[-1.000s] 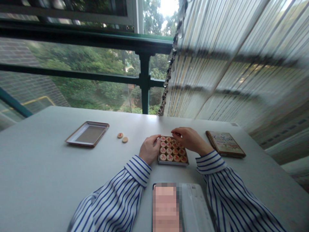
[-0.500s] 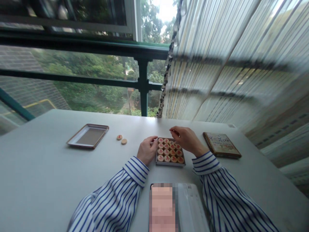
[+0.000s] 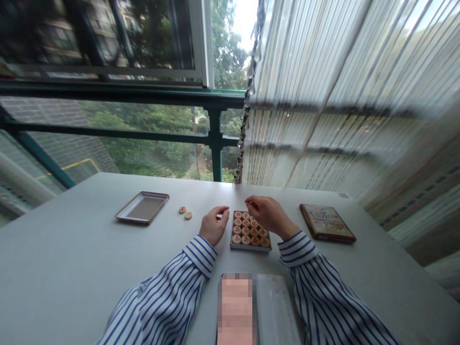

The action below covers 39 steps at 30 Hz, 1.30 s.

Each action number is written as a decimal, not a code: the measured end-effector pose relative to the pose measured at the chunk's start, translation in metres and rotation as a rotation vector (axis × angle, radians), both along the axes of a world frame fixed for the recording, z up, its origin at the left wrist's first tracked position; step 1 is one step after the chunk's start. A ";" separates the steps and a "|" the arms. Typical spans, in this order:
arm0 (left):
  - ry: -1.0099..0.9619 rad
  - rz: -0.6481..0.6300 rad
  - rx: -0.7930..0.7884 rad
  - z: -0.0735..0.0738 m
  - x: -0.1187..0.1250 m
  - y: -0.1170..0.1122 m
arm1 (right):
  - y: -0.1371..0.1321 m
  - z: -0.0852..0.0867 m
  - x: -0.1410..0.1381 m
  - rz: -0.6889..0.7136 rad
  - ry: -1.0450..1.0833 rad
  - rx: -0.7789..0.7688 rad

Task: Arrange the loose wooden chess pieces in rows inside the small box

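A shallow box (image 3: 250, 248) full of round wooden xiangqi pieces (image 3: 245, 230) with red characters lies in the middle of the table. My right hand (image 3: 271, 214) hovers over its far right corner and covers some pieces. The fingers there are bent inward and closed; whatever is between them is hidden. Just left of the box is my left hand (image 3: 214, 225), thumb and forefinger apart, holding nothing. Beyond it, on the left, lie two loose discs: a xiangqi piece (image 3: 182, 210) with a red character and a plain-looking piece (image 3: 188, 215).
An upturned box lid (image 3: 142, 208) rests on the table (image 3: 86, 249) at the left. To the right lies a closed decorated box (image 3: 327, 223). A phone (image 3: 235, 311) and a pale flat case (image 3: 275, 309) are near me. A string curtain (image 3: 305, 96) hangs behind.
My left hand has come away from the box's edge, its thumb and forefinger spreading. My right hand has shifted slightly left over the pieces. The camera view has tilted up a little.
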<state>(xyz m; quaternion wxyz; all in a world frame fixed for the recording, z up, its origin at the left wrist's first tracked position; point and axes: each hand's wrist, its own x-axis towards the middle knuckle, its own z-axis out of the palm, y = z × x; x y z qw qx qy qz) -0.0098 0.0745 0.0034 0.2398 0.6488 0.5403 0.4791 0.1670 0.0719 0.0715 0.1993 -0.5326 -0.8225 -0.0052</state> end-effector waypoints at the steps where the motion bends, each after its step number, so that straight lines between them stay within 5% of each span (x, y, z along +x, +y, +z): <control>1: 0.008 0.000 0.003 0.002 -0.004 0.000 | 0.000 0.001 0.000 0.002 0.001 0.000; 10: 0.066 0.177 0.027 0.015 -0.061 0.003 | -0.004 -0.001 -0.007 0.062 -0.016 0.020; 19: 0.076 0.369 0.081 -0.006 -0.113 0.012 | -0.016 0.000 -0.025 0.181 0.017 -0.040; 26: 0.186 0.429 0.129 -0.024 -0.128 0.020 | -0.020 0.000 -0.041 0.223 0.030 -0.059; 33: 0.252 0.390 0.075 -0.027 -0.128 0.023 | -0.006 0.007 -0.075 0.337 -0.083 -0.081; 39: 0.356 0.340 0.080 -0.030 -0.127 0.027 | 0.015 0.003 -0.108 0.303 -0.229 -0.125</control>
